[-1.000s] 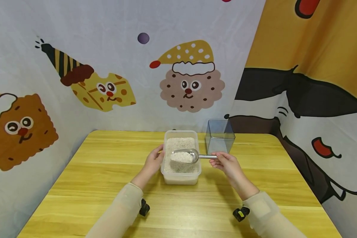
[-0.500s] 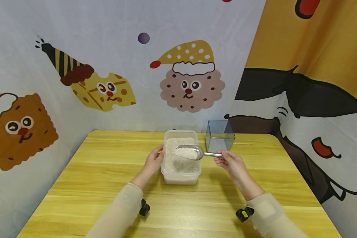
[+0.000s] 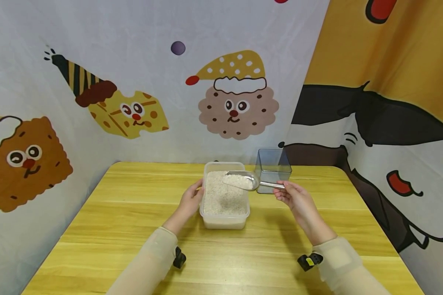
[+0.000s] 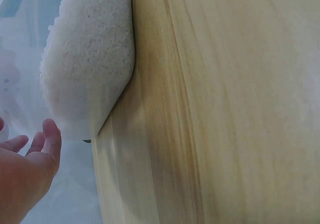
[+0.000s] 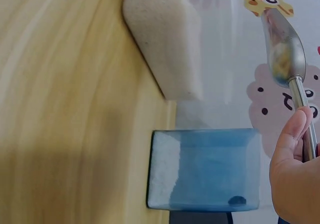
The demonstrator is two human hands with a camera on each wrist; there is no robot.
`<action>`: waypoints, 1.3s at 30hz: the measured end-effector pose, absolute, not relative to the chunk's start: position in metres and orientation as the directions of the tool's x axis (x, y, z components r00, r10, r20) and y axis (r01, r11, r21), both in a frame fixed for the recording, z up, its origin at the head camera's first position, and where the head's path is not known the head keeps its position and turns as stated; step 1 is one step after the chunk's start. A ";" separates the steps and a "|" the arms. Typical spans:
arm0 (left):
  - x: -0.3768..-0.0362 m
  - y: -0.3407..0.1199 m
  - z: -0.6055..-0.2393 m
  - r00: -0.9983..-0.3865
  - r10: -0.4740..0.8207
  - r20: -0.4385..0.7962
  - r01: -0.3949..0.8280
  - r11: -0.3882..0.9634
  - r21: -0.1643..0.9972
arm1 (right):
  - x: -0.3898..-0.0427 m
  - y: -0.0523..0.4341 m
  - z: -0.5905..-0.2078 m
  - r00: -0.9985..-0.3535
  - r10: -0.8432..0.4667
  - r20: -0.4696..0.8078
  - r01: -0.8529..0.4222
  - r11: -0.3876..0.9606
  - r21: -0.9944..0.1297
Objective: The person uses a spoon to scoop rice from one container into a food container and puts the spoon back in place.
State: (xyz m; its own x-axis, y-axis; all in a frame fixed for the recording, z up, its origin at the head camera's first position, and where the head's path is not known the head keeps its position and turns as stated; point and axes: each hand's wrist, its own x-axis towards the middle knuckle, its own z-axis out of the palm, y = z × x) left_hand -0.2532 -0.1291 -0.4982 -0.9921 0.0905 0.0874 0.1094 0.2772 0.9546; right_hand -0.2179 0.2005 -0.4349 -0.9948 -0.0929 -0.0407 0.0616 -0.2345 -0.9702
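Note:
In the head view, a clear plastic tub (image 3: pixel 225 223) of rice (image 3: pixel 225 198) stands at the middle of the table. My left hand (image 3: pixel 187 204) rests its fingers against the tub's left side; in the left wrist view that hand (image 4: pixel 32 166) has them loosely bent. A metal scoop (image 3: pixel 256 181), heaped with rice, is raised over the tub's right rim. My right hand (image 3: pixel 299 203) pinches its handle between thumb and fingers. Behind the handle stands a bluish clear square box (image 3: pixel 274 162); in the right wrist view this box (image 5: pixel 215 169) has a pale layer at its bottom.
The wooden table (image 3: pixel 133 192) reaches back to a cartoon-printed cloth (image 3: pixel 144 32) hung behind it. More printed cloth (image 3: pixel 391 164) hangs along the right side. A small black device (image 3: pixel 179 257) sits on the left wrist, another black device (image 3: pixel 310 261) on the right.
My right hand has carried the loaded scoop up and to the right, from over the tub's middle to its right rim near the bluish box. My left hand and the tub have stayed still.

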 end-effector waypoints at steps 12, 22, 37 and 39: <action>-0.255 -0.129 -0.499 -0.993 0.079 0.083 0.102 0.274 0.956 | -0.222 0.221 -0.418 -0.998 -0.053 0.017 0.001 -0.321 -0.947; -0.254 -0.129 -0.498 -0.994 0.079 0.076 0.094 0.257 0.962 | -0.227 0.240 -0.413 -0.997 0.004 0.077 -0.073 -0.394 -0.916; -0.253 -0.128 -0.497 -0.994 0.066 0.083 0.098 0.253 0.963 | -0.224 0.271 -0.421 -0.991 0.124 0.055 -0.101 -0.397 -0.912; -0.254 -0.128 -0.498 -0.995 0.064 0.078 0.092 0.245 0.965 | -0.223 0.275 -0.422 -0.990 0.136 0.047 -0.098 -0.391 -0.915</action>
